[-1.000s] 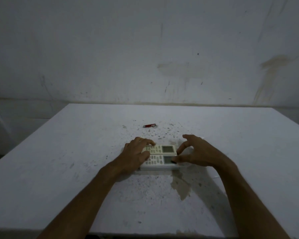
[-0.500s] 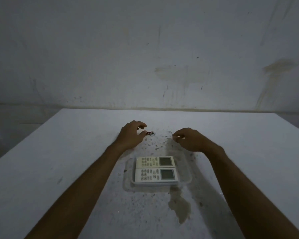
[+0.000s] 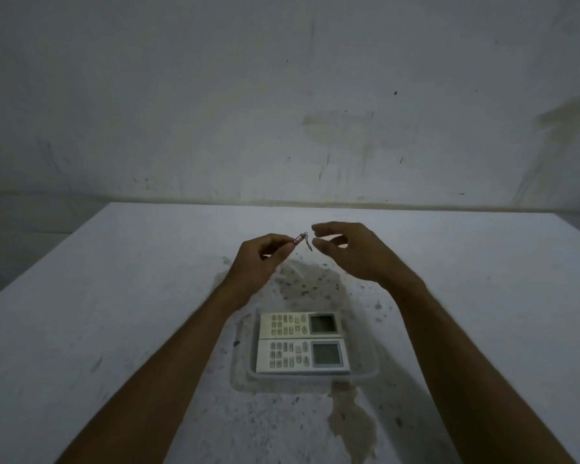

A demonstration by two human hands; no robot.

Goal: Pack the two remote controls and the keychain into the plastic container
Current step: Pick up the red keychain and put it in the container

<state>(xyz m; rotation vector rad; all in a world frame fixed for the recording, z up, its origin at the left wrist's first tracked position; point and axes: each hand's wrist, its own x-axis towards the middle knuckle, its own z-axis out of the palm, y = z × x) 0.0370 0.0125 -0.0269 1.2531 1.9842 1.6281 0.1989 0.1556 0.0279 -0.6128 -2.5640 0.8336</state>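
Two white remote controls lie side by side, flat and face up, in a clear plastic container (image 3: 365, 371) on the table: the far remote (image 3: 300, 323) and the near remote (image 3: 302, 357), screens to the right. Beyond the container, my left hand (image 3: 260, 259) pinches a small red keychain (image 3: 301, 239) in the air above the table; its metal ring dangles to the right. My right hand (image 3: 352, 251) hovers just right of the ring, fingers apart and curled, holding nothing.
The white table (image 3: 114, 313) is speckled with dark spots around the container, with a brownish stain (image 3: 352, 426) in front of it. A stained grey wall (image 3: 282, 95) stands behind the table's far edge.
My left hand has picked the keychain off the table and lifted it. My right hand has opened and moved in toward the keychain's ring. Both remotes stay in the container.
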